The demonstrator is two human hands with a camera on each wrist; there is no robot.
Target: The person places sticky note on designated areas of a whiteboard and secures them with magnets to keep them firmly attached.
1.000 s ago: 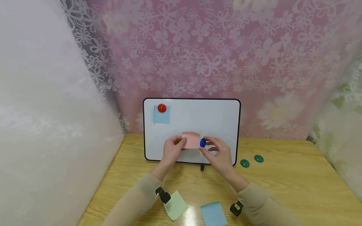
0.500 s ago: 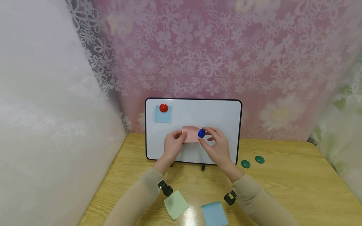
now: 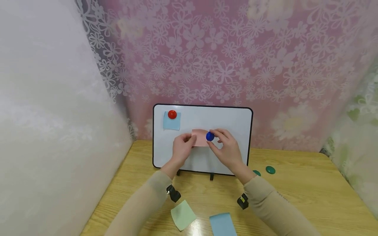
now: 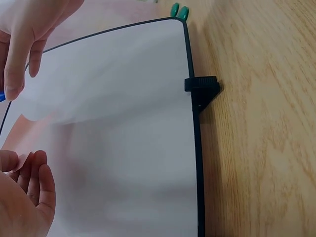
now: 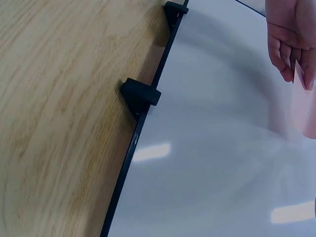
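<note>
My left hand (image 3: 182, 149) pinches the left edge of a pink sticky note (image 3: 200, 138) between thumb and fingers, in front of the whiteboard (image 3: 171, 152). The left wrist view shows the pink note (image 4: 24, 134) curving away from the thumb. A round blue magnet (image 3: 210, 136) is pinched by my right hand (image 3: 227, 149) and overlaps the note's right edge in the head view. Whether note or magnet touches the board cannot be told. At the board's upper left, a red magnet (image 3: 172, 114) sits on a blue sticky note (image 3: 171, 123).
Black feet (image 3: 211, 176) hold the board up on the wooden table (image 3: 141, 196). A green sticky note (image 3: 183, 215) and another blue sticky note (image 3: 222, 224) lie near the front. Right of the board are two green magnets (image 3: 270, 169), one partly behind the right forearm.
Both hands have moved up the board with the pink note and the blue magnet. The magnet has shifted left, from beside the note to over its right edge.
</note>
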